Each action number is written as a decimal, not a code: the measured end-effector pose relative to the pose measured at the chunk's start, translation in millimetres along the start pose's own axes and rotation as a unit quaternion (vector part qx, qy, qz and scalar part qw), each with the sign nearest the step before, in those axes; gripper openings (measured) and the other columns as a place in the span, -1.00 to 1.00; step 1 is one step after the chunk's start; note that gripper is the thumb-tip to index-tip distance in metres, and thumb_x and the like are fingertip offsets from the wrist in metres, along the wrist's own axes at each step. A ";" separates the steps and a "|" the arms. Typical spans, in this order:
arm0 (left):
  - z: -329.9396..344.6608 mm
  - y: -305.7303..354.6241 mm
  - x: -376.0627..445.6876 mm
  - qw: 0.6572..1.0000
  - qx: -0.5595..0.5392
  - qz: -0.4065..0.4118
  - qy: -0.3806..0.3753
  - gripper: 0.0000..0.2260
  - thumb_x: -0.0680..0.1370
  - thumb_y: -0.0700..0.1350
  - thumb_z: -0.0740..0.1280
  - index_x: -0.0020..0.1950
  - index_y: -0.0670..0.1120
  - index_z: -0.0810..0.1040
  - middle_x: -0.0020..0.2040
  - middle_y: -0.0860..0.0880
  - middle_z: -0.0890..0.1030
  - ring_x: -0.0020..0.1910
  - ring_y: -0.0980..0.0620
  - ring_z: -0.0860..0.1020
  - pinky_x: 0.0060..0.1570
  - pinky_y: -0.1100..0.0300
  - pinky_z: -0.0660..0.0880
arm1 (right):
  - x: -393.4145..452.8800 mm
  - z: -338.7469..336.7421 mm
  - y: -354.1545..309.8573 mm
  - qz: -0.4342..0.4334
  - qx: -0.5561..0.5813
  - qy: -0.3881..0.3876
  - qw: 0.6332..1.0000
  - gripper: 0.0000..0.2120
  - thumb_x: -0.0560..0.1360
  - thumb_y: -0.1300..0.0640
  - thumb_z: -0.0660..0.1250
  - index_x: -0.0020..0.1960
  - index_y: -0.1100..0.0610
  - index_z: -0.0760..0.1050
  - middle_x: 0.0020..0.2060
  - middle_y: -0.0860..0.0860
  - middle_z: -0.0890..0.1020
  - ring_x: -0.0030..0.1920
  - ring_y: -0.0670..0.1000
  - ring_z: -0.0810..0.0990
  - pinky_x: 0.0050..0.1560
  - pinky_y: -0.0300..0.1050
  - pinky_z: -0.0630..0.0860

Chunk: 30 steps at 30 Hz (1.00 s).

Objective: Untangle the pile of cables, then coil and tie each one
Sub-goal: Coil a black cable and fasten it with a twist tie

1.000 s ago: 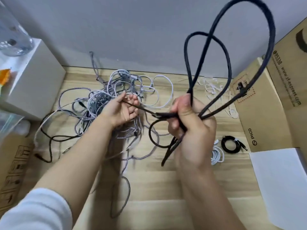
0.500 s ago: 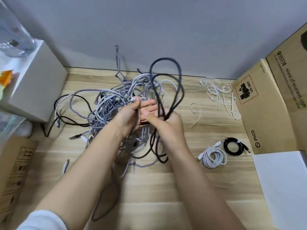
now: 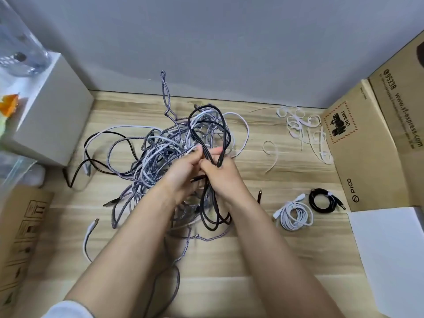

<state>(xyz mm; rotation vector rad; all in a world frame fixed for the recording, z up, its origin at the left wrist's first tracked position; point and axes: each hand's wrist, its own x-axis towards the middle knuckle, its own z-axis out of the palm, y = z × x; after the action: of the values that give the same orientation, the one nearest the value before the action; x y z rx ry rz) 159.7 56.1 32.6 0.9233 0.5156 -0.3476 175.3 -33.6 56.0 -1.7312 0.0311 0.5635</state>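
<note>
Both hands meet over the middle of the table (image 3: pixel 229 283), right above the cable pile (image 3: pixel 149 161). The right hand (image 3: pixel 223 177) has its fingers curled round the black cable (image 3: pixel 226 131), whose doubled loops rise from the fist toward the wall while its lower run hangs in a loop below the wrist. The left hand (image 3: pixel 183 171) pinches the same cable just beside the right thumb, though which strand it holds is hard to tell in the blur. The grey and white braided cables lie tangled under and left of both hands, crowding the black one. Right of the hands sit a coiled white cable (image 3: pixel 296 215) and a coiled black cable (image 3: pixel 322 200), near a cardboard box (image 3: pixel 360 157); loose white ties (image 3: pixel 305 131) lie by the wall. A white box (image 3: pixel 50 115) stands at the left. Compared with a second ago, the black loops are much lower and smaller, and the hands have closed together over the pile
</note>
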 end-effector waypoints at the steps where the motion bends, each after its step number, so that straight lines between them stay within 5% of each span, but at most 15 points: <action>1: -0.8 -0.3 -0.1 1.000 0.012 0.004 0.014 -0.63 0.61 0.05 0.10 0.19 -0.16 0.53 0.03 -0.15 0.56 -0.09 -0.01 0.51 -0.08 0.20 0.42 | 0.3 -0.1 -1.8 0.006 -0.006 0.005 1.000 -0.83 0.50 0.30 0.25 -0.20 0.11 0.54 -0.26 0.06 0.60 -0.18 0.02 0.56 -0.03 -0.02 0.53; 5: -8.1 8.7 -3.1 0.998 0.038 0.033 0.046 -0.79 0.59 -0.08 0.12 -0.02 -0.12 0.52 -0.17 -0.05 0.55 -0.32 0.12 0.51 -0.34 0.31 0.45 | -15.0 -0.8 -18.5 0.034 0.071 0.001 0.997 -0.69 0.49 0.32 0.24 -0.38 0.06 0.44 -0.50 -0.09 0.52 -0.36 -0.03 0.50 -0.30 -0.17 0.51; 7: -26.8 19.7 -0.7 0.994 -0.006 0.044 0.099 -0.80 0.57 -0.11 0.12 -0.14 -0.07 0.52 -0.26 0.03 0.61 -0.39 0.16 0.56 -0.32 0.29 0.48 | -31.6 -9.3 -36.3 0.013 0.118 -0.025 0.993 -0.63 0.50 0.34 0.23 -0.45 0.10 0.37 -0.58 -0.11 0.42 -0.50 -0.12 0.39 -0.46 -0.36 0.34; 11: -68.7 46.5 8.9 0.973 -0.071 0.045 0.215 -0.83 0.61 -0.11 0.13 -0.12 -0.01 0.47 -0.30 0.09 0.61 -0.42 0.20 0.60 -0.33 0.30 0.46 | -61.9 -36.6 -78.2 -0.064 0.161 -0.074 0.982 -0.67 0.51 0.28 0.23 -0.40 0.13 0.28 -0.55 -0.05 0.32 -0.56 -0.17 0.28 -0.56 -0.40 0.20; 17: -41.1 54.2 -9.2 0.985 0.140 0.004 0.101 -0.82 0.61 -0.08 0.19 0.00 -0.08 0.57 -0.11 -0.04 0.65 -0.22 0.07 0.61 -0.29 0.28 0.47 | -59.2 -40.9 -65.2 -0.011 0.138 -0.063 0.988 -0.68 0.52 0.30 0.22 -0.39 0.14 0.30 -0.57 -0.07 0.34 -0.59 -0.18 0.29 -0.56 -0.42 0.19; 22: -5.2 40.2 -53.9 0.942 0.315 0.104 -0.048 -0.72 0.56 0.02 0.22 0.13 -0.11 0.55 0.04 -0.15 0.65 0.00 0.02 0.60 0.05 0.24 0.47 | -72.0 -52.9 -37.4 0.055 0.111 -0.032 0.992 -0.69 0.52 0.25 0.21 -0.40 0.12 0.34 -0.57 -0.06 0.36 -0.61 -0.17 0.23 -0.58 -0.35 0.12; 25: 15.1 24.8 -76.5 0.923 0.352 0.111 -0.111 -0.77 0.57 -0.14 0.16 0.08 -0.22 0.52 -0.28 -0.08 0.55 -0.32 0.17 0.52 -0.24 0.39 0.45 | -81.0 -63.5 -22.6 0.073 0.094 -0.005 0.993 -0.69 0.52 0.21 0.23 -0.39 0.12 0.36 -0.57 -0.05 0.38 -0.61 -0.17 0.22 -0.59 -0.34 0.11; 30: 29.0 -6.0 -99.4 0.922 0.370 0.112 -0.013 -0.71 0.62 -0.11 0.17 -0.30 -0.11 0.43 -0.49 0.05 0.32 -0.57 0.23 0.22 -0.56 0.42 0.16 | -95.3 -72.5 24.3 0.073 0.067 0.028 0.995 -0.78 0.47 0.18 0.37 -0.35 0.11 0.49 -0.50 -0.04 0.46 -0.54 -0.16 0.32 -0.56 -0.35 0.16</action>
<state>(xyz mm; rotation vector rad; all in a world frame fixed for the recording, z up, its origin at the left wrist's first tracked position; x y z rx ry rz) 82.5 35.3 98.7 1.6940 0.2387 -0.3488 109.0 -133.6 79.6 -1.6213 0.2309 0.6064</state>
